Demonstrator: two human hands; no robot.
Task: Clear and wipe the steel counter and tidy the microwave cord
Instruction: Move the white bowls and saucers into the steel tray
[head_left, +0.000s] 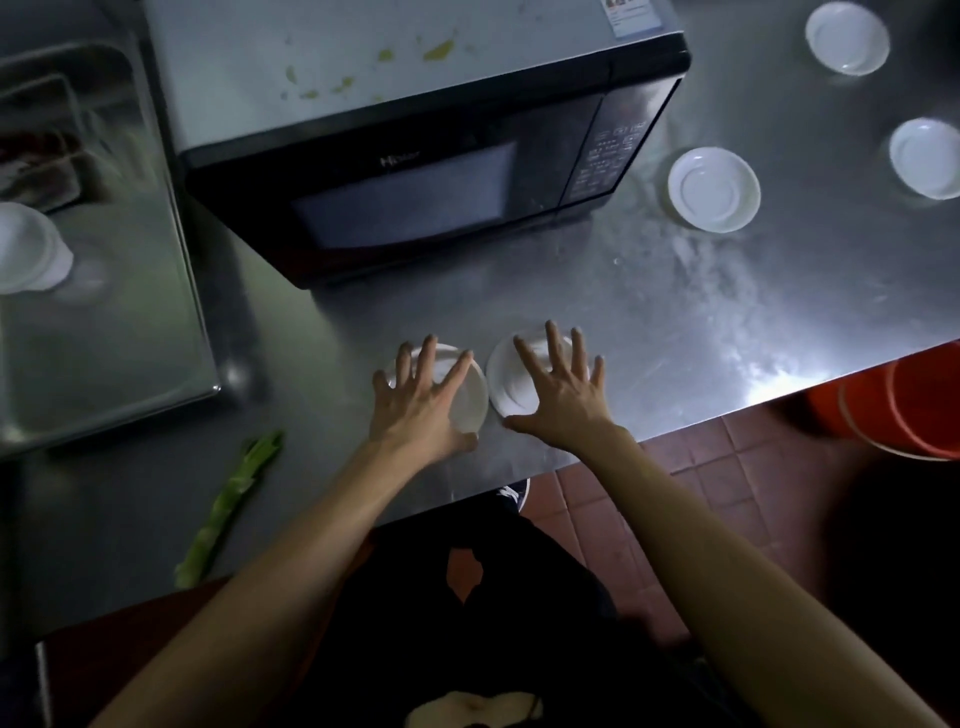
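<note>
On the counter: steel counter (701, 322), shiny and gray, under both hands, with white smears past the right hand.
Microwave: black microwave (415, 171) just past the fingertips, door facing the person.
Writing: a pale brand word sits above the microwave door, too blurred to read; a small sticker (631, 15) on the top far corner has print too tiny to read.
Stains: yellow-green spots (436, 52) on the microwave top.
Left hand: left hand (421, 395) spread wide with straight fingers, lying over a small white dish (470, 397); not curled round it.
Right hand: right hand (558, 387) spread wide too, fingers straight, lying over a second white dish (501, 379) that sits just beside the first.
Past the right hand: three more white saucers (714, 189) well apart on the counter.
Beside the left hand: a green stalk (228, 504) lying near the counter edge.
Far left: a steel tray (104, 312) with a white bowl (31, 249) on it.
Far right, low down: an orange bucket (904, 400) on the red floor tiles (717, 467).
</note>
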